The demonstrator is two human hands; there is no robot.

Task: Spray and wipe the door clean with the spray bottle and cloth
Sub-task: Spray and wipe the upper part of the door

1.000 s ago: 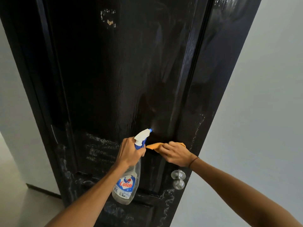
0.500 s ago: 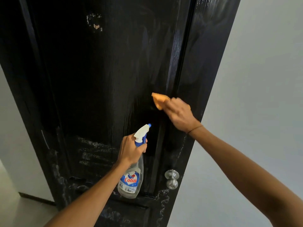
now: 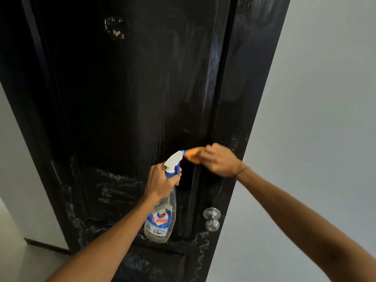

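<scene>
The left hand is wrapped tight around the neck of the spray bottle, held up near the black door. The right hand squeezes the orange cloth and holds it at the door, just right of the bottle's nozzle. A silver knob sits lower down on the right.

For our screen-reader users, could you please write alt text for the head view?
A person's right hand wipes a black door with an orange cloth while the left hand holds a spray bottle beside it, above a silver doorknob.
</scene>
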